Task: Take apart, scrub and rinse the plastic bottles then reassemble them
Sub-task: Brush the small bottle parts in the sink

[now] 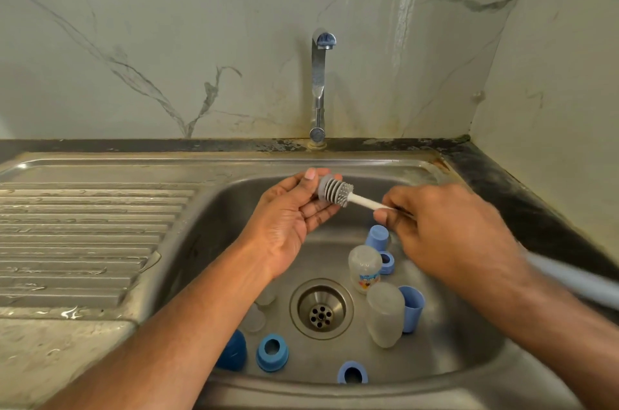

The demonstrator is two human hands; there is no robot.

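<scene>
**Brush in hand, bottles waiting in the sink**

Here, in the head view, the left hand (294, 208) lies palm-up over the sink (214, 208), fingers loosely curled around the grey head of a brush (335, 191); whether a small part sits hidden under the bristles I cannot tell. The right hand (445, 225) pinches the brush's white stem between thumb and fingers.

The bottles are already apart. Around the drain (321, 308): one clear bottle (365, 267) at about one o'clock, another bottle (384, 314) at three, a blue cap (413, 307) just beside it. Blue rings (272, 352) lie at seven and five o'clock, a dark blue cap (232, 351) at eight. The tap (320, 81) at twelve shows no water.

Risks, as I judge them: wet fingers could let the stem slip, dropping the brush onto the loose parts; small pieces near the drain could shift once water runs; and with several matching rings, reassembly could mismatch them.
</scene>
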